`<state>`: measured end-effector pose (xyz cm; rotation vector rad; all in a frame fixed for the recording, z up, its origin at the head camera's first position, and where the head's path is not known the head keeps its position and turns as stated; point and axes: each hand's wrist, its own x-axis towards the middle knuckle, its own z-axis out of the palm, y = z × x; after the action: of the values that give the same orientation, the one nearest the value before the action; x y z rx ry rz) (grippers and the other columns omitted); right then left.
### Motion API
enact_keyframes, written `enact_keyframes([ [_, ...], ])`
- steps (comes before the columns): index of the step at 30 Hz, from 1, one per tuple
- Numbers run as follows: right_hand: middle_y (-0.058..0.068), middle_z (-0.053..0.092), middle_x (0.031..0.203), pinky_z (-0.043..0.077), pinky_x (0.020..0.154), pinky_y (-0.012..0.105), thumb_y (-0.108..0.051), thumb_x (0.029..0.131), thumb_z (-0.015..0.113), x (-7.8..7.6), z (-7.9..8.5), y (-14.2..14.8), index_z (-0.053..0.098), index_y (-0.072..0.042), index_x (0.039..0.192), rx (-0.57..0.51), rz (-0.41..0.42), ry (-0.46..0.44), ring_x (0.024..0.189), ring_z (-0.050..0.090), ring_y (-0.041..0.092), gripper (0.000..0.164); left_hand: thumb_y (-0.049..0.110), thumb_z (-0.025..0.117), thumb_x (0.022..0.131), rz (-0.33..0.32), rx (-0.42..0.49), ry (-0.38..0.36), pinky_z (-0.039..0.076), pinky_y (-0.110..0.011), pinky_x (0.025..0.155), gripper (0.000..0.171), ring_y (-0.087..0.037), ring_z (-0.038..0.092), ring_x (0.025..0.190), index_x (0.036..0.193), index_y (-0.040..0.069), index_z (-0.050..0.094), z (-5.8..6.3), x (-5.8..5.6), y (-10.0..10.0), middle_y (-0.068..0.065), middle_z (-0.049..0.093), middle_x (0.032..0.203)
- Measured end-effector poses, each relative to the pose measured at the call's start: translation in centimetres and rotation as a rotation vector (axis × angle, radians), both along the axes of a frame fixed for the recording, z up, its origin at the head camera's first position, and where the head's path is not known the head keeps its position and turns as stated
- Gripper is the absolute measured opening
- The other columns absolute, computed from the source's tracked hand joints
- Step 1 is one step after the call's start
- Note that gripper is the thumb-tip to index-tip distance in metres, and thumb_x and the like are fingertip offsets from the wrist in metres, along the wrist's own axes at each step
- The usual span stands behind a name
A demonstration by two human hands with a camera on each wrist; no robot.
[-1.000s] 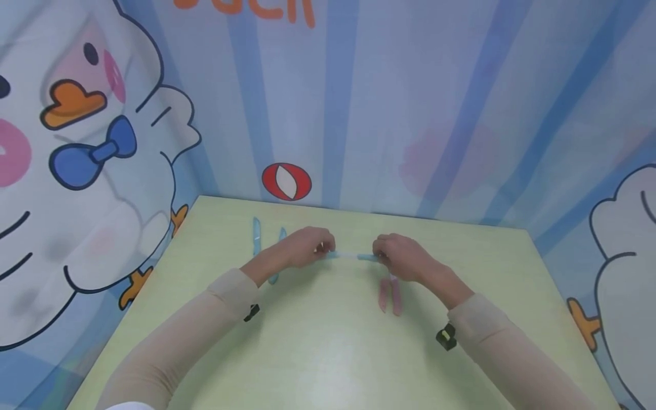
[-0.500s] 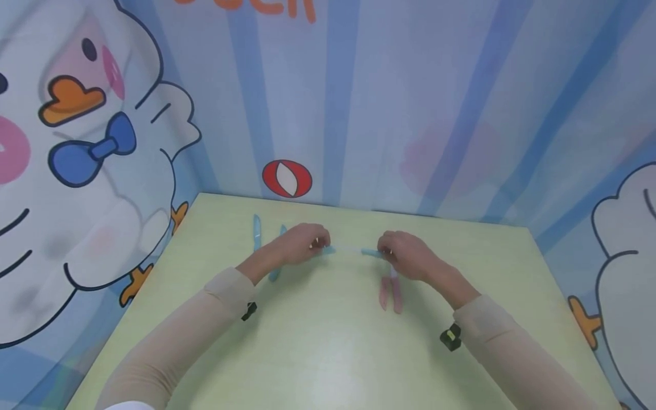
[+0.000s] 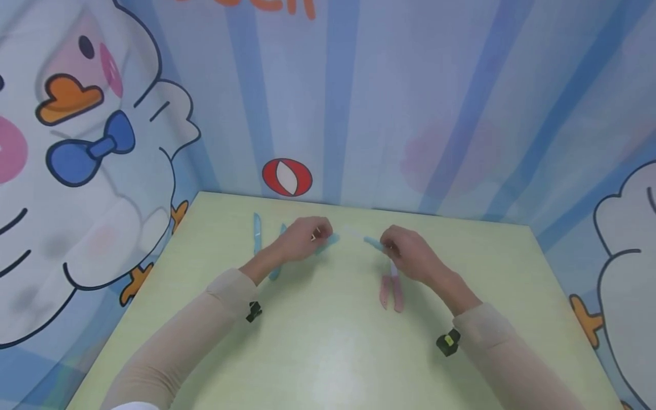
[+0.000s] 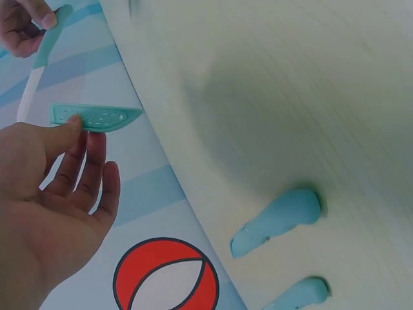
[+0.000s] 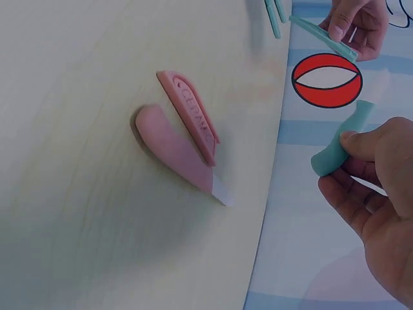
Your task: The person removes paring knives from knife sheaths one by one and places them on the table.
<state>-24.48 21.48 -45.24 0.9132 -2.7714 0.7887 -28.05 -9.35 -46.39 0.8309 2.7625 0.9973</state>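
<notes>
A small teal blade cover [image 4: 97,116] is pinched between the thumb and fingers of my left hand [image 3: 307,239], raised above the table. My right hand [image 3: 412,253] grips the teal handle of a small knife [image 5: 339,142], whose white blade points toward the cover. Blade and cover appear apart, both tilted. Below my right hand lie a pink-handled knife [image 5: 171,148] with a white blade and, beside it, a pink blade cover [image 5: 190,116]. Two more teal-handled pieces, one [image 3: 257,230] farther left and one [image 3: 275,273] partly hidden by my left arm, lie on the table.
The pale yellow table [image 3: 328,341] has its back edge just beyond my hands. Behind it hangs a blue-striped cloth backdrop [image 3: 379,102] printed with ducks and a red ball. A dark wrist device [image 3: 448,341] shows under the right sleeve.
The knife and the cover, lined up end to end before, have drawn apart slightly. Both have tilted, so their near-facing ends point up and away. The pieces on the table stayed put.
</notes>
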Motion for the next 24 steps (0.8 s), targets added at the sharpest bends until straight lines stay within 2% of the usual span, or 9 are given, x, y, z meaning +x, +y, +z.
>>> enact_keyframes([
  [8,0.002,0.068,0.089,0.057,0.075,0.04,-0.001,0.099,0.071,0.8,-0.7,-1.1,0.067,-0.004,0.101,-0.126,-0.047,-0.071,0.082,0.066,0.017,0.005,0.012,0.068,0.105,0.042,0.091,-0.082,0.058,-0.031,0.085,0.013,-0.016,0.066,0.099,0.117,0.015,0.067,-0.6,1.1,1.5,0.002,0.07,0.109],
  [12,0.0,0.07,0.089,0.058,0.079,0.042,-0.004,0.1,0.071,1.2,-1.0,-1.6,0.068,-0.004,0.101,-0.146,-0.061,-0.106,0.084,0.068,0.017,0.004,0.012,0.068,0.105,0.052,0.132,-0.093,0.058,-0.031,0.08,0.012,-0.015,0.067,0.093,0.116,0.016,0.066,-1.0,1.5,2.4,0.002,0.07,0.107],
  [18,0.004,0.073,0.093,0.06,0.082,0.043,-0.009,0.102,0.071,1.5,-1.2,-2.2,0.068,-0.003,0.105,-0.181,-0.096,-0.182,0.089,0.071,0.021,0.008,0.015,0.066,0.106,0.09,0.187,-0.133,0.057,-0.031,0.076,0.012,-0.013,0.067,0.089,0.117,0.017,0.065,-1.9,2.3,3.4,0.004,0.068,0.106],
  [24,0.003,0.075,0.096,0.058,0.083,0.041,-0.014,0.102,0.072,2.0,-2.2,-2.6,0.07,-0.006,0.108,-0.253,-0.166,-0.248,0.089,0.071,0.019,0.011,0.018,0.066,0.106,0.139,0.23,-0.141,0.057,-0.032,0.077,0.016,-0.015,0.066,0.089,0.12,0.011,0.067,-2.8,3.0,4.4,0.002,0.07,0.105],
])
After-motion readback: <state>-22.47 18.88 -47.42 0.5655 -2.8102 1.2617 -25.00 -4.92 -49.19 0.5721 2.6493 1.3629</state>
